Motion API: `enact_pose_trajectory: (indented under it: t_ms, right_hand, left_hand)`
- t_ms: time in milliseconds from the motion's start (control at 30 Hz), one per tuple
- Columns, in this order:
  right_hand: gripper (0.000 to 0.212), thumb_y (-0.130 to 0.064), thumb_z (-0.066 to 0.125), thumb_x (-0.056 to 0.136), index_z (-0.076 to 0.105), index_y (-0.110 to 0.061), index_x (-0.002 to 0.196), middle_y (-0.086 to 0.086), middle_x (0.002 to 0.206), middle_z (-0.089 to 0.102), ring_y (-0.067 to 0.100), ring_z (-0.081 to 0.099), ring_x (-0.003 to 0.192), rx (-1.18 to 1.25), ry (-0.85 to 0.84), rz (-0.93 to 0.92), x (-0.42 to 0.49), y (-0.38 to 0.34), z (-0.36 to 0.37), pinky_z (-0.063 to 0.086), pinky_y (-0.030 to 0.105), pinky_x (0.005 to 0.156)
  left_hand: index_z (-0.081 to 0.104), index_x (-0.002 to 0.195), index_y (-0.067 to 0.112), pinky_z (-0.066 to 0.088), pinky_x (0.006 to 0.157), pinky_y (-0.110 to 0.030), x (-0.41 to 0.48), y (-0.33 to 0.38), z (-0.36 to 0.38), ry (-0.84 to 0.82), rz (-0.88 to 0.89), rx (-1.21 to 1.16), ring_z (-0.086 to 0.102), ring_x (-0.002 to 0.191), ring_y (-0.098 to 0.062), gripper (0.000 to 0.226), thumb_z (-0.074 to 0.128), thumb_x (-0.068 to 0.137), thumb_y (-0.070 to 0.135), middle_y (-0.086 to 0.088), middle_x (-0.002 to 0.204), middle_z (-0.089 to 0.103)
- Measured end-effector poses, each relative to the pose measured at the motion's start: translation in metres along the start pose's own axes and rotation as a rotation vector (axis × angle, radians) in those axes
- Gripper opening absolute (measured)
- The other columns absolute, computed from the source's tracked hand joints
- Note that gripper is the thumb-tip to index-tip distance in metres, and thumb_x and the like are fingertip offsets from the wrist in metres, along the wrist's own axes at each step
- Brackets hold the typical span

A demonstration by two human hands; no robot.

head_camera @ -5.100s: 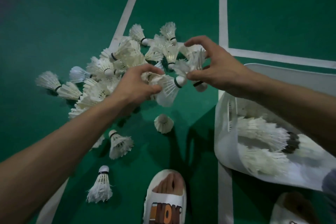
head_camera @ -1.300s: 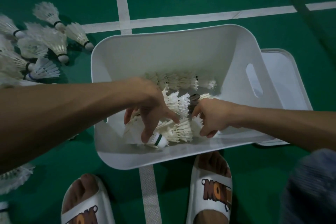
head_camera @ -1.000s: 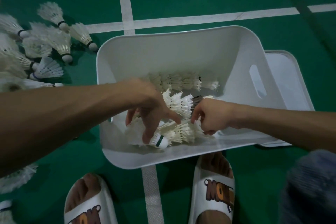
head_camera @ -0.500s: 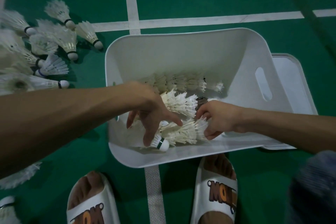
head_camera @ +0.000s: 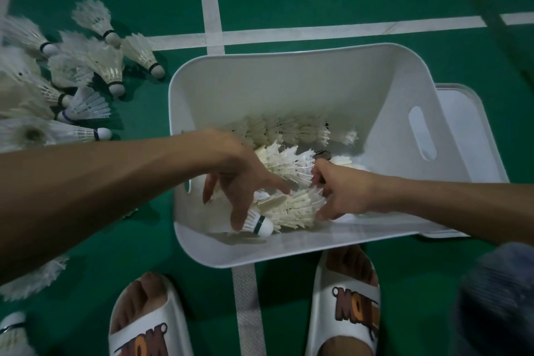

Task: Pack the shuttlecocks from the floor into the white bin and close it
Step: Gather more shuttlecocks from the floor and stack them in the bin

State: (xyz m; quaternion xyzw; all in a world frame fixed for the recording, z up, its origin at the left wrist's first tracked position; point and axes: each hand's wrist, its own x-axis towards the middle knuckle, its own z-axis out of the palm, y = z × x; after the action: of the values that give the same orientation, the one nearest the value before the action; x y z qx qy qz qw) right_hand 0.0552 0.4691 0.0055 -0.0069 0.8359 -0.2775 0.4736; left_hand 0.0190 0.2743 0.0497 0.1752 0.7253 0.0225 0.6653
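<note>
The white bin (head_camera: pixel 289 254) stands open on the green floor in front of my feet. Rows of nested shuttlecocks (head_camera: pixel 289 130) lie along its bottom. My left hand (head_camera: pixel 237 170) reaches into the bin with its fingers spread around the cork end of a nested shuttlecock row (head_camera: pixel 291 208). At the feather end of the same row, my right hand (head_camera: pixel 344 191) has its fingers curled on it. Another row (head_camera: pixel 286 162) lies just behind, between my hands. Several loose shuttlecocks (head_camera: pixel 109 66) lie on the floor left of the bin.
The bin's white lid (head_camera: pixel 468 113) lies flat on the floor, partly under the bin's right side. My two feet in white slippers (head_camera: pixel 144 326) (head_camera: pixel 352 306) stand close to the near wall. More shuttlecocks (head_camera: pixel 37 277) lie at the lower left. White court lines (head_camera: pixel 211 0) cross behind the bin.
Five seconds ago both hands gathered shuttlecocks from the floor pile; now they are inside the bin. Over the last second they stay on the same row, which sits slightly lower.
</note>
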Motion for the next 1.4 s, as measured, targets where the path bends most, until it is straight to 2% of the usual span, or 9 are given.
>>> enact_pose_trajectory:
  t_ms: [67, 167, 333, 500, 700, 900, 1067, 1233, 1400]
  right_hand:
    - [0.055, -0.007, 0.083, 0.07, 0.039, -0.018, 0.101, 0.014, 0.103, 0.058, 0.028, 0.062, 0.093, -0.024, -0.015, 0.011, -0.005, -0.002, -0.006, 0.06, 0.042, 0.069]
    - [0.057, -0.02, 0.086, 0.069, 0.041, -0.017, 0.104, 0.01, 0.1, 0.063, 0.021, 0.06, 0.074, -0.074, -0.035, 0.033, -0.015, -0.006, -0.017, 0.057, 0.041, 0.071]
    - [0.045, -0.042, 0.084, 0.065, 0.052, -0.025, 0.092, -0.008, 0.092, 0.068, 0.01, 0.064, 0.078, -0.447, 0.067, -0.063, -0.036, -0.024, -0.045, 0.048, 0.023, 0.063]
    - [0.052, -0.022, 0.087, 0.053, 0.06, -0.015, 0.097, 0.004, 0.095, 0.071, 0.022, 0.072, 0.08, 0.25, 0.061, -0.285, -0.052, -0.037, -0.047, 0.058, 0.033, 0.073]
    - [0.033, -0.005, 0.083, 0.065, 0.066, -0.013, 0.092, 0.006, 0.096, 0.07, 0.039, 0.069, 0.083, 0.385, 0.163, -0.327, -0.047, -0.039, -0.03, 0.06, 0.044, 0.075]
    - [0.025, -0.001, 0.083, 0.064, 0.071, -0.007, 0.085, 0.017, 0.091, 0.07, 0.03, 0.065, 0.076, 0.554, 0.157, -0.31, -0.046, -0.03, -0.032, 0.055, 0.052, 0.083]
    - [0.023, 0.001, 0.07, 0.06, 0.067, -0.004, 0.082, 0.014, 0.078, 0.067, 0.025, 0.062, 0.075, 0.932, 0.124, -0.256, -0.042, -0.021, -0.045, 0.057, 0.033, 0.069]
    - [0.016, 0.002, 0.048, 0.076, 0.061, -0.008, 0.075, 0.007, 0.061, 0.061, 0.015, 0.059, 0.052, 1.106, 0.171, -0.255, -0.046, -0.023, -0.054, 0.052, 0.025, 0.05]
    - [0.014, 0.003, 0.055, 0.087, 0.063, -0.008, 0.082, 0.001, 0.062, 0.064, 0.013, 0.06, 0.057, 0.957, 0.335, -0.243, -0.041, -0.016, -0.058, 0.049, 0.022, 0.051]
  left_hand:
    - [0.011, 0.145, 0.052, 0.058, 0.067, -0.035, -0.006, 0.002, -0.006, -0.025, 0.063, 0.033, 0.053, 0.091, -0.019, 0.099, 0.074, 0.079, 0.012, 0.007, 0.127, 0.041]
    - [0.022, 0.142, 0.049, 0.059, 0.069, -0.038, -0.019, 0.001, -0.011, 0.031, 0.128, -0.048, 0.054, 0.085, -0.016, 0.088, 0.074, 0.08, 0.014, 0.005, 0.121, 0.041]
    - [0.04, 0.136, 0.041, 0.06, 0.068, -0.038, -0.029, -0.002, -0.015, 0.093, 0.171, -0.187, 0.06, 0.098, -0.025, 0.07, 0.074, 0.079, 0.019, -0.002, 0.134, 0.045]
    - [0.036, 0.139, 0.039, 0.059, 0.075, -0.044, -0.026, -0.002, -0.015, 0.187, 0.199, -0.405, 0.057, 0.101, -0.021, 0.072, 0.074, 0.08, 0.024, 0.002, 0.134, 0.041]
    - [0.042, 0.133, 0.048, 0.059, 0.077, -0.045, -0.025, 0.001, -0.012, 0.229, 0.307, -0.484, 0.064, 0.095, -0.015, 0.061, 0.071, 0.084, 0.026, 0.014, 0.106, 0.055]
    - [0.057, 0.121, 0.033, 0.056, 0.068, -0.021, -0.022, 0.0, -0.013, 0.31, 0.348, -0.443, 0.063, 0.092, -0.008, 0.054, 0.077, 0.071, 0.04, 0.012, 0.124, 0.053]
    - [0.065, 0.113, 0.022, 0.054, 0.071, -0.022, -0.023, -0.003, -0.016, 0.293, 0.422, -0.568, 0.069, 0.088, -0.009, 0.054, 0.062, 0.069, 0.054, 0.005, 0.102, 0.072]
    - [0.064, 0.115, 0.023, 0.055, 0.076, -0.02, -0.018, -0.007, -0.016, 0.335, 0.469, -0.625, 0.067, 0.098, -0.013, 0.039, 0.066, 0.079, 0.041, 0.007, 0.111, 0.068]
    - [0.066, 0.106, 0.027, 0.05, 0.065, -0.013, -0.013, -0.005, -0.014, 0.465, 0.461, -0.483, 0.064, 0.089, -0.002, 0.029, 0.073, 0.079, 0.033, 0.019, 0.112, 0.058]
